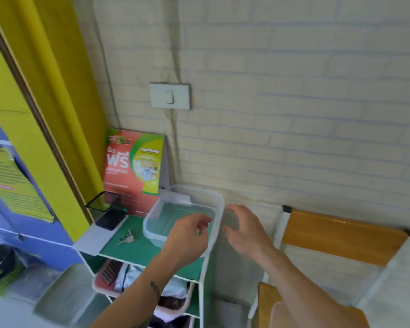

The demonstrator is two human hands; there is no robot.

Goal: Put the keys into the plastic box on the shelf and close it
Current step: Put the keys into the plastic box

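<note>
A clear plastic box stands open-topped on the green top shelf of a white rack, against the brick wall. A small bunch of metal keys lies on the shelf just left of the box. My left hand hovers over the box's near right part with its fingers loosely curled and nothing in them. My right hand is just right of the box, thumb and fingers spread in a curve. A greyish blur lies between them, and I cannot tell whether it is a clear lid.
A red and green sign leans at the back of the shelf, with a black phone in front of it. A lower shelf holds a pink basket of clutter. A wooden chair stands right of the rack. A light switch is above.
</note>
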